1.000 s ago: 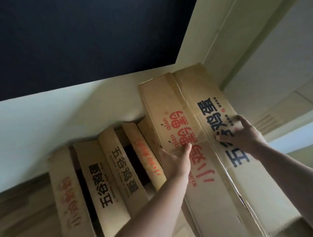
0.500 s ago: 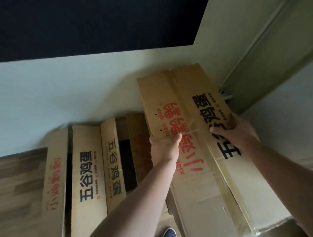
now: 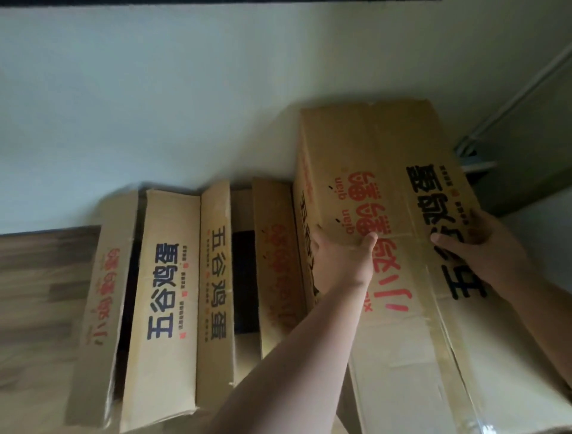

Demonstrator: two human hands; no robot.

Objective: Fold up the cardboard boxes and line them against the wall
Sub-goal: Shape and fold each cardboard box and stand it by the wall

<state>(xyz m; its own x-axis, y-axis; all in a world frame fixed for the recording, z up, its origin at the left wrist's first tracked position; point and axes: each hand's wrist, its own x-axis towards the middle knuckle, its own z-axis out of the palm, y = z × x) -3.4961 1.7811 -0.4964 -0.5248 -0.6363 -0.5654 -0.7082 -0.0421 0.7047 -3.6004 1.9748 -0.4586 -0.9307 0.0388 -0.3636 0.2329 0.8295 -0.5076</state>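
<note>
A brown cardboard box [image 3: 383,161] with red and black printing fills the right side, its far end near the pale wall [image 3: 185,93]. My left hand [image 3: 343,257] grips its left edge, thumb on the top face. My right hand [image 3: 483,251] presses on the top face over the black lettering. To the left, two more cardboard boxes [image 3: 167,294] with open flaps stand side by side on the floor against the wall, dark gaps showing between the flaps [image 3: 244,278].
Wood-look flooring [image 3: 40,294] runs along the left. A grey-green door frame or panel [image 3: 526,124] stands in the right corner behind the held box. A dark band [image 3: 216,1] crosses the very top of the wall.
The view has tipped downward, so more floor and box tops show and the dark upper area has almost left the frame. Both hands keep the same hold on the box.
</note>
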